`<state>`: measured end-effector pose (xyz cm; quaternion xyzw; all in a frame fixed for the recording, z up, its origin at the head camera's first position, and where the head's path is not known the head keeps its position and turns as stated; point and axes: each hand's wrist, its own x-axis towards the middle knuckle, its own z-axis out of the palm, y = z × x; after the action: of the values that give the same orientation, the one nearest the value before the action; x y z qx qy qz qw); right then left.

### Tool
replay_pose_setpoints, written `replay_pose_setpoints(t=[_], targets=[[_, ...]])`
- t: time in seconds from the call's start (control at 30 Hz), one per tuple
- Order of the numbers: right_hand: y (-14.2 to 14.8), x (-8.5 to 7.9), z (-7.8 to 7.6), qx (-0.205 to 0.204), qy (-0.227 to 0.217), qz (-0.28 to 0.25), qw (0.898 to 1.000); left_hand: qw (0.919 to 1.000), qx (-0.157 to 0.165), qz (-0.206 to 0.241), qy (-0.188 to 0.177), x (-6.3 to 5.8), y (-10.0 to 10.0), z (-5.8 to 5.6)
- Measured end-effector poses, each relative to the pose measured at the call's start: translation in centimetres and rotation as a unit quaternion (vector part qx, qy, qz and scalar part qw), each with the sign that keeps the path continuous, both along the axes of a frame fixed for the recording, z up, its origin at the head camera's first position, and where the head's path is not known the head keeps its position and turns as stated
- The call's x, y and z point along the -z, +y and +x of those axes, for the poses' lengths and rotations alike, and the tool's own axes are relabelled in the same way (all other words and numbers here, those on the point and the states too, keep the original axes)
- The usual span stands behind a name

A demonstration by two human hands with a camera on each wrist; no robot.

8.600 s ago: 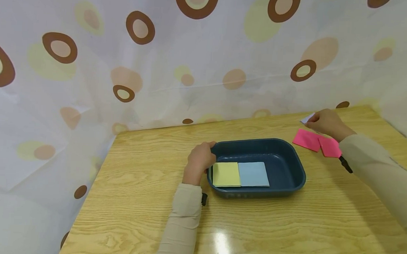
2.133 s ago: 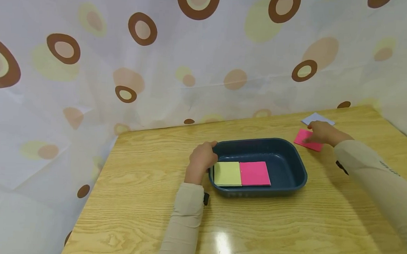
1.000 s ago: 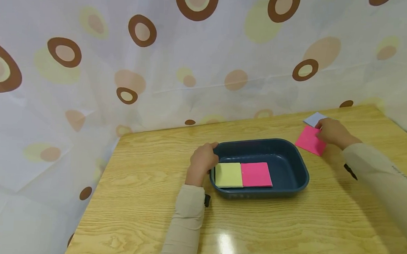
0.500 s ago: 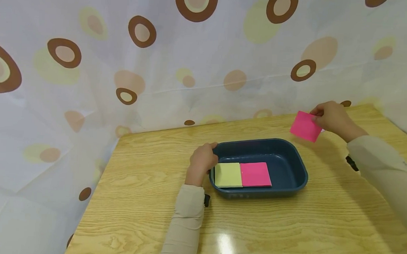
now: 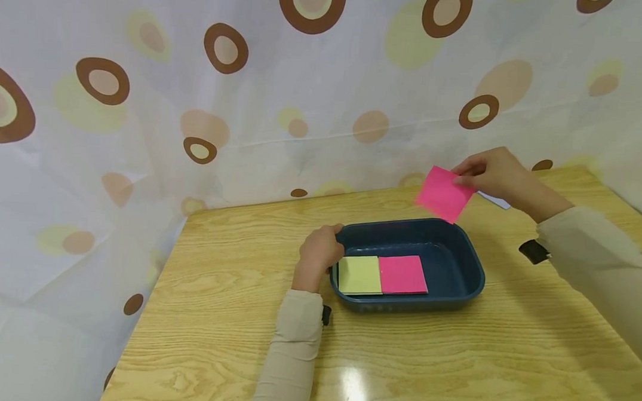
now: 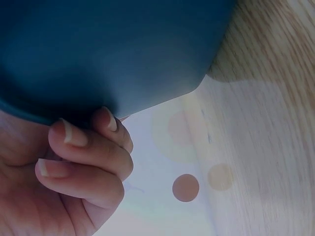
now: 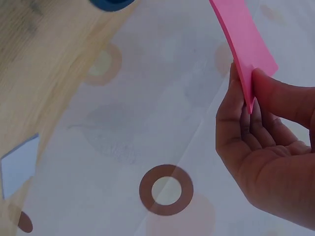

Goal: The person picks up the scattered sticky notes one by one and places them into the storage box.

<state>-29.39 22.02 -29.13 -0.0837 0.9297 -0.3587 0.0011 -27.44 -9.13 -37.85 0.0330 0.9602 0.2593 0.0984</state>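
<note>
My left hand (image 5: 320, 249) grips the left rim of a dark blue plastic tray (image 5: 460, 278), fingers curled at the wall in the left wrist view. Inside the tray, a yellow sticky note pad (image 5: 359, 275) and a pink sticky note pad (image 5: 402, 274) lie side by side along the front. Another pink sticky note pad (image 5: 442, 194) is pinched between thumb and fingers of my right hand (image 5: 499, 175), raised above the tray's back right corner. In the right wrist view this pad (image 7: 248, 46) stands tilted, its thin edge showing.
A pale blue pad (image 5: 494, 200) lies on the wooden table (image 5: 230, 316) behind my right hand, partly hidden by it. A patterned sheet (image 5: 325, 105) hangs along the table's back edge. The tray's right part shows bare floor.
A pink pad now covers the light blue pad's earlier place in the tray. My right hand has picked the other pink pad off the table and carried it left. The left hand stays put.
</note>
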Motion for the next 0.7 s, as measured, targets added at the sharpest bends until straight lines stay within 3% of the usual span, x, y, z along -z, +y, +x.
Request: replay_pose_setpoints(t=[0.17,0.4,0.6,0.7], targets=[[-2.3,0.3,0.0,-0.043,-0.035,-0.006,0.998,1.0,-0.001,-0.005,-0.001,-0.1,0.0,0.0],[-4.9,1.9,0.0,-0.121,-0.07,0.028,0.99,1.0,-0.001,-0.004,-0.002,-0.1,0.0,0.0],[-7.4,3.5,0.2,-0.199,-0.127,0.095,0.967,1.0,-0.002,-0.007,-0.005,0.1,0.0,-0.1],[-8.6,4.3,0.2,-0.216,-0.162,0.126,0.955,1.0,-0.001,-0.005,-0.007,0.0,0.0,-0.1]])
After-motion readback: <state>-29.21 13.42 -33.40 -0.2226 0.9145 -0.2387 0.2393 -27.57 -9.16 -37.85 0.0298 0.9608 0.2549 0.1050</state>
